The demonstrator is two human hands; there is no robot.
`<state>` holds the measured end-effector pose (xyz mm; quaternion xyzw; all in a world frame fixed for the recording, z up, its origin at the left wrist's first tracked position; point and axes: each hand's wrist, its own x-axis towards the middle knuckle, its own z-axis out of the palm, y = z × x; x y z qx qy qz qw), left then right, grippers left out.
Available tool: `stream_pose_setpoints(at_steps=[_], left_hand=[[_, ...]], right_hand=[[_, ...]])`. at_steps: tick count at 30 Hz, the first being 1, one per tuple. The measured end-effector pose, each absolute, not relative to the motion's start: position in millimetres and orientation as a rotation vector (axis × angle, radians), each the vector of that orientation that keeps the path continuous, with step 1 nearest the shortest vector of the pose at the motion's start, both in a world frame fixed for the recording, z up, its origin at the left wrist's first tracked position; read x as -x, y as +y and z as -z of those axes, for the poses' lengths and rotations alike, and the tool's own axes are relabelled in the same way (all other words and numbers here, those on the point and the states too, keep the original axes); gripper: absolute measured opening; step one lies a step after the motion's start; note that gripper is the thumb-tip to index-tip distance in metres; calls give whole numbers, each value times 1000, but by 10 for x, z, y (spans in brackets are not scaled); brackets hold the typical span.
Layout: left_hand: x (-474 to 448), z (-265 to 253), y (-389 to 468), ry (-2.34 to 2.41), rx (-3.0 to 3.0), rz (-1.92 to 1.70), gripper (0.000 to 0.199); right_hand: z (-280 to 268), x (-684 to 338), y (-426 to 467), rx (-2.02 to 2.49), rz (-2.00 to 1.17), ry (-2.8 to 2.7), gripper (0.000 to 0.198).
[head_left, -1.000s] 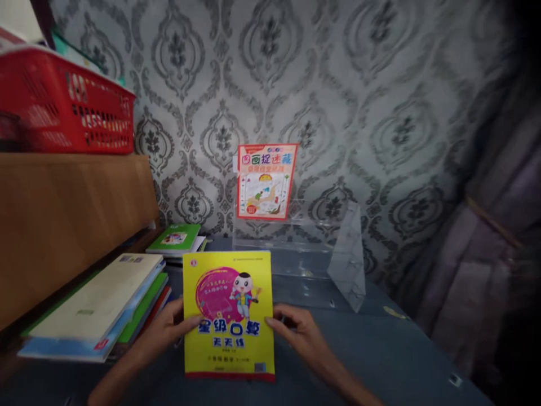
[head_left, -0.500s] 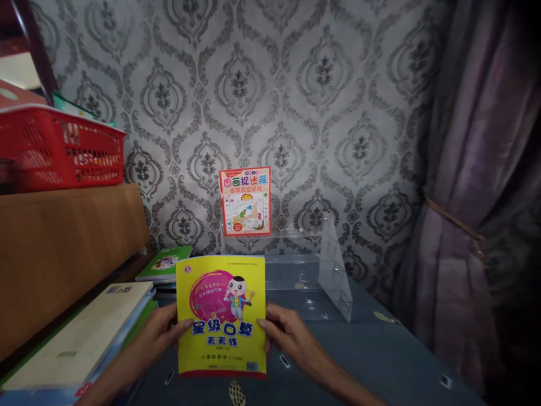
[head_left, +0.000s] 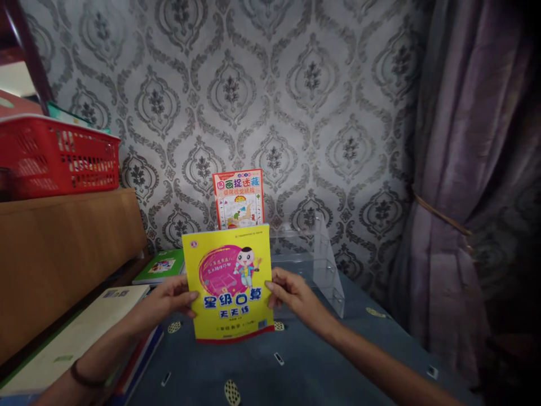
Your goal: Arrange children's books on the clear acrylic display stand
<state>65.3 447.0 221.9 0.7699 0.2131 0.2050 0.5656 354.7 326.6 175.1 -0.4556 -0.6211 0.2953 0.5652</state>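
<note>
A yellow workbook (head_left: 230,282) with a pink oval and a cartoon child on its cover is held up above the table, tilted slightly. My left hand (head_left: 175,294) grips its left edge, thumb on the front cover. On the opposite edge my right hand (head_left: 291,290) pinches it in the same way. Just behind it stands a clear acrylic display rack (head_left: 329,270) with stepped tiers. A red-bordered picture book (head_left: 239,197) leans upright on the rack's top tier, its lower part hidden by the workbook.
Stacked books (head_left: 84,338) lie on the left, with a green book (head_left: 160,266) farther back. A red basket (head_left: 63,155) sits on a wooden ledge (head_left: 71,237) above them. Patterned wallpaper backs the dark blue tablecloth (head_left: 321,361); a purple curtain (head_left: 443,169) hangs at right.
Both hands have carried the yellow workbook up and forward, nearer the rack, and it now covers the lower part of the picture book. The view has shifted slightly.
</note>
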Motion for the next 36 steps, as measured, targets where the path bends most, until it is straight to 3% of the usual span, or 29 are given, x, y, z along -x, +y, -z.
stream_pose_setpoints(at_steps=[6,11,17,36], left_hand=[[-886,-2796,4640,416,-1918,-527,44],[-1196,-3489,4803,338,-2041,-824,42],[-1614,-4028,4962,245,-2123,-1145,27],[-2099,-3697,5671,248,-2037,-1247,25]], right_hand=[[-2268,-3753,3363,1063,-550,-1516,46],[-2960,-3992,3449,1064,-286,-1536,35],[-3594,-4283,3686,1026,54,-1496,13],[-3456,-4635,4366,1250,79,-1372,7]])
